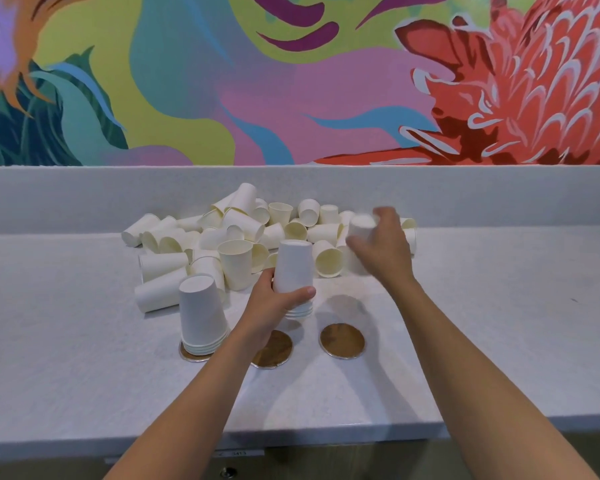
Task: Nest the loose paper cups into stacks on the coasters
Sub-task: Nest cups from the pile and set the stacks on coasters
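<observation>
Speckled counter (465, 341) — left hand (278, 303) grips nested cups (293, 271) | right hand (381, 251) clasps blurred cup (361, 225)

You can find one piece of writing only: a small label (239, 453) on the front edge below the counter (465, 341). Its digits are too blurred to read with certainty; they resemble "3413".

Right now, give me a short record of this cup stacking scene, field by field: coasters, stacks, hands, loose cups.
coasters: three in a row on the counter
left coaster: bears an upside-down stack
middle coaster: bare, partly behind the left arm
right coaster: bare
left hand: holds a small upside-down stack above the counter
right hand: blurred, gripping one cup at the pile
loose cups: heaped against the back ledge
</observation>
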A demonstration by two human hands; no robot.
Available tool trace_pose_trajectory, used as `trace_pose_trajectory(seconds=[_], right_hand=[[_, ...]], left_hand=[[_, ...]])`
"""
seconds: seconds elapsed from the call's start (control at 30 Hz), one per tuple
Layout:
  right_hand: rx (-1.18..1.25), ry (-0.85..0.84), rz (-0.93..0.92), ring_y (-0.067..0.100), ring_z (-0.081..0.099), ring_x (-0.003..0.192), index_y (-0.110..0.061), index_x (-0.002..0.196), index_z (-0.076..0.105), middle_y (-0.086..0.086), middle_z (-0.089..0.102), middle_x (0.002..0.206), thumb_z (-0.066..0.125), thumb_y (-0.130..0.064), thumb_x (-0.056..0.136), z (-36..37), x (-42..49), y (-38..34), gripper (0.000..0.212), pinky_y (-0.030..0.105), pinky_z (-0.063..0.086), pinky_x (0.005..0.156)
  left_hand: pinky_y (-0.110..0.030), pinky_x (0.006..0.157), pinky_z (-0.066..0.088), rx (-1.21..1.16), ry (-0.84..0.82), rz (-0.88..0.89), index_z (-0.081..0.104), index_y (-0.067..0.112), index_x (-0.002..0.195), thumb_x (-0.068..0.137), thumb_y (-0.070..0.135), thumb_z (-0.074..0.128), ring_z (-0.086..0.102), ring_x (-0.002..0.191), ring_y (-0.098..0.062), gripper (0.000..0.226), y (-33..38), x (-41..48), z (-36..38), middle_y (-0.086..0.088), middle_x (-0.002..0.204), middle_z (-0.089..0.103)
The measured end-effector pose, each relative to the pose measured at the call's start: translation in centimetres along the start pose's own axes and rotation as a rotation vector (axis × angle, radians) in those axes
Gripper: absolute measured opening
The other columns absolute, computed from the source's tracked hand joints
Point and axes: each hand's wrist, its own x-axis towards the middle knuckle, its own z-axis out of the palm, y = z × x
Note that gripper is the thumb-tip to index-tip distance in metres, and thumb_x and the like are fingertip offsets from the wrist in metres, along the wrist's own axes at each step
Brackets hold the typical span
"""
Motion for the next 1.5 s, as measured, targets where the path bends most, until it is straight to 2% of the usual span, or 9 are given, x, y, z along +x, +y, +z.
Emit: trace_pose_trajectory(seconds=[0.07, 0.13, 0.27, 0.37, 0.57, 0.67, 0.83, 1.2, 1.5], right_hand=[[0.343, 0.082, 0.027, 0.017, 0.052, 0.108, -0.023, 0.133, 0.035, 0.000, 0.047, 0.130, 0.072, -0.032, 0.081, -0.5, 0.3, -3.5, 0.065, 0.028, 0.047, 0.087], [0.446, 0.062, -0.012, 0.015, 0.052, 0.105, -0.024, 0.133, 0.036, -0.002, 0.047, 0.128, 0.070, -0.033, 0.083, -0.8, 0.2, -6.3, 0.061, 0.026, 0.048, 0.088], [0.315, -0.113, -0.139, 0.023, 0.054, 0.112, -0.019, 0.133, 0.039, 0.005, 0.048, 0.132, 0.067, -0.035, 0.084, 0.3, -1.0, -8.4, 0.059, 0.038, 0.051, 0.095], [0.195, -0.180, -0.200, 0.023, 0.053, 0.114, -0.017, 0.135, 0.038, 0.006, 0.046, 0.134, 0.066, -0.035, 0.086, 1.7, -2.3, -8.4, 0.059, 0.034, 0.048, 0.095], [0.121, -0.323, -0.116, 0.025, 0.053, 0.121, -0.020, 0.139, 0.033, 0.004, 0.046, 0.139, 0.067, -0.041, 0.084, 2.8, -4.2, -7.6, 0.068, 0.035, 0.050, 0.093], [0.182, -0.435, -0.062, 0.023, 0.055, 0.115, -0.021, 0.136, 0.035, 0.002, 0.050, 0.130, 0.072, -0.042, 0.080, 2.8, -5.4, -7.2, 0.070, 0.036, 0.055, 0.089], [0.302, -0.625, -0.050, 0.014, 0.057, 0.098, -0.026, 0.121, 0.042, -0.005, 0.055, 0.110, 0.076, -0.038, 0.076, 3.0, -7.5, -6.4, 0.057, 0.037, 0.056, 0.084], [0.334, -0.663, -0.125, 0.005, 0.057, 0.097, -0.028, 0.122, 0.041, -0.011, 0.056, 0.112, 0.077, -0.028, 0.072, 3.8, -10.4, -4.7, 0.061, 0.023, 0.050, 0.070], [0.320, -0.678, -0.100, 0.017, 0.057, 0.107, -0.022, 0.126, 0.042, -0.003, 0.057, 0.120, 0.078, -0.024, 0.073, 5.0, -10.6, -3.5, 0.064, 0.039, 0.053, 0.088]], left_hand=[[-0.046, 0.099, 0.048, 0.007, 0.004, 0.006, 0.042, 0.022, 0.128, 0.071, 0.029, 0.083, 0.056, 0.110, -0.023, 0.071, 0.0, -0.1, -0.1, -0.002, 0.121, 0.056], [-0.048, 0.098, 0.049, 0.027, 0.007, 0.008, 0.042, 0.021, 0.128, 0.070, 0.031, 0.084, 0.057, 0.109, -0.024, 0.072, 0.1, -0.2, -0.2, -0.002, 0.119, 0.057], [-0.048, 0.096, 0.051, 0.027, 0.013, 0.016, 0.045, 0.019, 0.129, 0.062, 0.037, 0.088, 0.060, 0.107, -0.025, 0.082, 0.5, -0.6, -0.4, -0.002, 0.119, 0.061], [-0.041, 0.090, 0.053, 0.030, 0.016, 0.044, 0.047, 0.019, 0.127, 0.069, 0.028, 0.085, 0.062, 0.104, -0.022, 0.071, 0.8, -1.2, -0.7, -0.002, 0.116, 0.063], [-0.043, 0.094, 0.051, 0.062, 0.054, 0.023, 0.045, 0.017, 0.126, 0.057, 0.032, 0.086, 0.061, 0.106, -0.024, 0.082, 1.2, -2.2, -1.5, -0.005, 0.119, 0.062], [-0.043, 0.098, 0.050, 0.044, 0.035, 0.011, 0.035, 0.021, 0.132, 0.064, 0.023, 0.088, 0.056, 0.111, -0.022, 0.087, 1.1, -2.8, -1.9, -0.003, 0.121, 0.055], [-0.050, 0.093, 0.053, 0.000, -0.097, 0.033, 0.045, 0.014, 0.131, 0.048, 0.027, 0.086, 0.062, 0.110, -0.031, 0.093, 2.0, -4.4, -2.7, -0.016, 0.119, 0.060], [-0.034, 0.089, 0.052, 0.178, -0.102, 0.021, 0.043, 0.014, 0.125, 0.054, 0.011, 0.076, 0.062, 0.105, -0.018, 0.077, 1.0, -6.2, -4.2, -0.003, 0.112, 0.064], [-0.029, 0.083, 0.053, 0.186, -0.088, 0.024, 0.046, 0.014, 0.120, 0.052, 0.014, 0.077, 0.064, 0.103, -0.016, 0.075, -0.2, -6.3, -4.3, -0.003, 0.111, 0.066]])
